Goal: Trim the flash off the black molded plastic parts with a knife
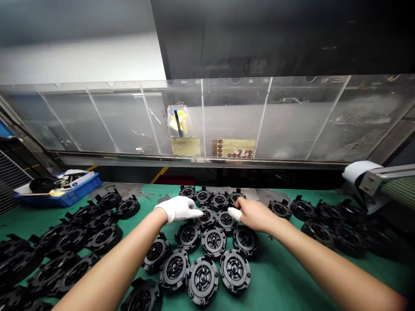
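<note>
My left hand (pixel 180 209), in a white glove, reaches over the middle cluster of round black plastic parts. Its fingers are curled, and the thumb points right across one round part (pixel 206 218). My right hand (pixel 253 212) is bare except for a white cover on the thumb. Its bent forefinger is at the rim of a back-row part (pixel 236 197), and its thumb tip lies by another part (pixel 226 221). Whatever sits between the fingertips of either hand is hidden. Nearer to me, more parts (pixel 202 278) lie flat, ribbed faces up, with small tabs on their rims.
Further black parts crowd the green mat (pixel 269 276) at the left (pixel 103 237) and right (pixel 350 237). A blue tray (pixel 78 194) of odds and ends stands back left. A clear divided panel (pixel 233 116) rises behind. A white roller (pixel 363 172) on a metal bracket (pixel 382 179) is at right.
</note>
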The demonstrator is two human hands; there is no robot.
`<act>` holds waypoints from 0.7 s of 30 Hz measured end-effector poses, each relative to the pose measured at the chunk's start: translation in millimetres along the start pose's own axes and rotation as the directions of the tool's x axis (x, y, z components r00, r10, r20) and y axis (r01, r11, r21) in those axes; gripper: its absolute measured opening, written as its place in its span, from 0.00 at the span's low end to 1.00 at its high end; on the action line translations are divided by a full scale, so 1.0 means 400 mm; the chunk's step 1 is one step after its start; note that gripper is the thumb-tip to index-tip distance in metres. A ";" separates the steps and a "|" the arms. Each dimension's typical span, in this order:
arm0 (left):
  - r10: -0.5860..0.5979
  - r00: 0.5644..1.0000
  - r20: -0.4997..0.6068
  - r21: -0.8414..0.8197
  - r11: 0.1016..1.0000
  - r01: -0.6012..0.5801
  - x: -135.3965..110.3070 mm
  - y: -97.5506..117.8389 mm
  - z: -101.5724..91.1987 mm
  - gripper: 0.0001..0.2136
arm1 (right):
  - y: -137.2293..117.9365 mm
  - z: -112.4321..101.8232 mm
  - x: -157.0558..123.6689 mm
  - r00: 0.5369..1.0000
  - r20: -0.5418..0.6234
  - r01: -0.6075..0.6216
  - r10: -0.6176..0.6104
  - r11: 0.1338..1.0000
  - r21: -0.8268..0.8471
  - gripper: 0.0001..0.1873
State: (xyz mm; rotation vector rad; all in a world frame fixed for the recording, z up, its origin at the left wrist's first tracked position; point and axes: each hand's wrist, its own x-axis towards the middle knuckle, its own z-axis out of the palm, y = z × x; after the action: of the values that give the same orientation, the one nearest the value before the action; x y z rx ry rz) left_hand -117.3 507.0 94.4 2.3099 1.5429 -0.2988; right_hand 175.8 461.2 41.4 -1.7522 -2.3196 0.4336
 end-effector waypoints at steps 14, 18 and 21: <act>0.105 0.994 -0.012 -0.012 0.994 -0.105 -0.050 -0.074 0.030 0.15 | 0.096 -0.038 -0.034 0.990 0.014 -0.143 0.143 0.989 -0.027 0.14; 0.135 0.990 -0.028 -0.042 0.990 -0.136 -0.057 -0.062 0.047 0.17 | 0.110 -0.022 -0.035 0.981 -0.033 -0.191 0.190 0.982 -0.013 0.17; 0.157 0.986 -0.048 -0.029 0.987 -0.159 -0.057 -0.061 0.044 0.16 | 0.120 -0.018 -0.047 0.981 -0.051 -0.190 0.189 0.982 -0.007 0.22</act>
State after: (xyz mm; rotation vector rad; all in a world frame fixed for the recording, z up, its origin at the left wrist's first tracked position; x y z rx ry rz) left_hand -148.4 489.4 82.4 2.4115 1.3638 -0.1808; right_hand 226.8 456.1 31.6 -1.9750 -2.1340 0.4021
